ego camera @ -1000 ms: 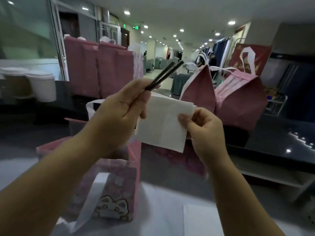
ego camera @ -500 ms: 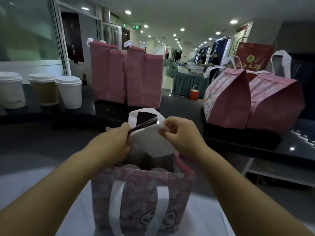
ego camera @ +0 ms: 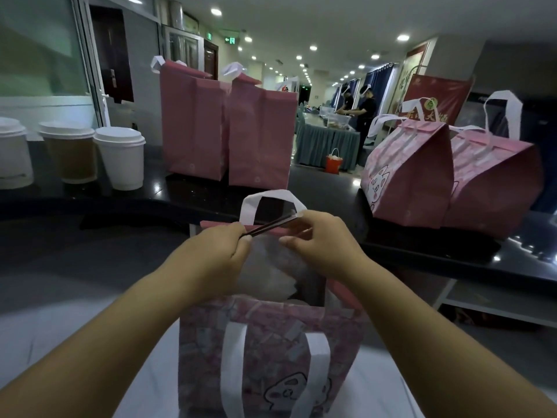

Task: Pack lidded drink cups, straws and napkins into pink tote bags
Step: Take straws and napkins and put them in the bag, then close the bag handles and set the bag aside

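— Since a second ago, what had changed?
— Both hands had come down from face height to the mouth of the near bag (ego camera: 265, 354), and the napkin (ego camera: 266, 267) had gone from spread out in the air to hanging into the opening.
— What did the left hand (ego camera: 211, 257) have?
— Its grip was pinched on the straws (ego camera: 266, 226), dark and thin, slanting up to the right over the bag's far rim.
— And the right hand (ego camera: 324, 241)?
— Fingers were curled closed by the straws' far tips and the napkin's top edge; exactly what they pinched, I could not tell.
— Where did the bag stand?
— Near, on the pale worktop (ego camera: 75, 336), open, white handles front and back. Pale round shapes showed inside, too dim to name.
— Anything else?
— Three lidded cups (ego camera: 119, 158) stood far left on the dark counter (ego camera: 168, 194), two tall pink bags (ego camera: 226, 128) beside them, two more bags (ego camera: 449, 173) to the right.
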### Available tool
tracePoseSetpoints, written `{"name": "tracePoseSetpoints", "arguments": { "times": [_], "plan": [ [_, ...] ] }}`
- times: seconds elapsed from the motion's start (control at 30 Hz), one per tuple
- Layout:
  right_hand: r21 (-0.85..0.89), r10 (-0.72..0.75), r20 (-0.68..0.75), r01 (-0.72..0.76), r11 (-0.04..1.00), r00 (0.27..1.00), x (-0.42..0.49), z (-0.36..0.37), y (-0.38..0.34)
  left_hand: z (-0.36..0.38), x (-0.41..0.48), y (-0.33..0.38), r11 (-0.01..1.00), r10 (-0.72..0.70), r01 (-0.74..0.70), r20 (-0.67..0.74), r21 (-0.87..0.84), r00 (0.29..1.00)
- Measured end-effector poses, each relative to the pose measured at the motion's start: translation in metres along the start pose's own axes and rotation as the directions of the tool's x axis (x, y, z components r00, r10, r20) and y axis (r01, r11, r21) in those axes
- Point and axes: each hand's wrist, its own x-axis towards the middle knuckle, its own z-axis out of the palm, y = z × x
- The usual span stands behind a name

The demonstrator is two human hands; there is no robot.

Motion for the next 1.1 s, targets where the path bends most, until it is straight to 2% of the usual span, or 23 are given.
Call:
{"name": "tracePoseSetpoints", "arguments": {
  "times": [0.07,0.13,0.17,0.27,0.43,0.57,0.63,0.7,0.83,0.93,1.0,1.1],
  "plan": [
    [0.281,0.06,0.018,-0.063,0.958,0.998,-0.003,-0.007,-0.006,-0.002,0.005,0.002,0.999,0.045,-0.045,-0.038,0.012,0.998],
    [0.597,0.112,0.086,-0.141,0.79,0.99,-0.009,-0.017,-0.013,-0.002,0.01,0.005,0.994,0.108,-0.105,-0.094,0.032,0.99],
    [0.692,0.124,0.103,-0.161,0.703,0.987,-0.012,-0.02,-0.017,-0.002,0.011,0.007,0.99,0.137,-0.134,-0.116,0.031,0.984],
    [0.802,0.158,0.023,-0.112,0.586,0.987,-0.016,-0.027,-0.024,0.0,0.014,0.016,0.975,0.223,-0.223,-0.149,0.014,0.963],
    [0.814,0.184,-0.145,0.012,0.58,0.972,-0.015,-0.036,-0.025,0.0,0.017,0.027,0.937,0.331,-0.348,-0.24,-0.031,0.913],
    [0.695,0.112,-0.286,0.125,0.708,0.952,-0.016,-0.054,-0.02,-0.005,0.015,0.01,0.946,0.319,-0.323,-0.299,0.038,0.899],
    [0.578,-0.002,-0.322,0.198,0.792,0.947,-0.018,-0.064,-0.019,-0.006,0.011,-0.003,0.96,0.274,-0.278,-0.294,0.031,0.916],
    [0.426,-0.133,-0.296,0.256,0.868,0.946,-0.018,-0.071,-0.021,-0.004,0.007,-0.016,0.97,0.24,-0.244,-0.262,0.016,0.935],
    [0.112,-0.267,-0.058,0.272,0.956,0.962,-0.016,-0.06,-0.03,0.003,0.001,-0.036,0.982,0.186,-0.181,-0.188,0.044,0.964],
    [-0.183,-0.3,0.14,0.322,0.929,0.944,-0.008,-0.035,-0.032,0.005,-0.001,-0.042,0.985,0.167,-0.171,-0.18,-0.009,0.969],
    [-0.335,-0.263,0.273,0.348,0.876,0.925,-0.001,-0.014,-0.031,0.005,-0.003,-0.043,0.985,0.156,-0.167,-0.202,-0.043,0.967],
    [-0.444,-0.128,0.412,0.322,0.836,0.902,0.005,0.011,-0.028,0.003,-0.006,-0.042,0.983,0.143,-0.166,-0.228,-0.084,0.963]
  ]
}}
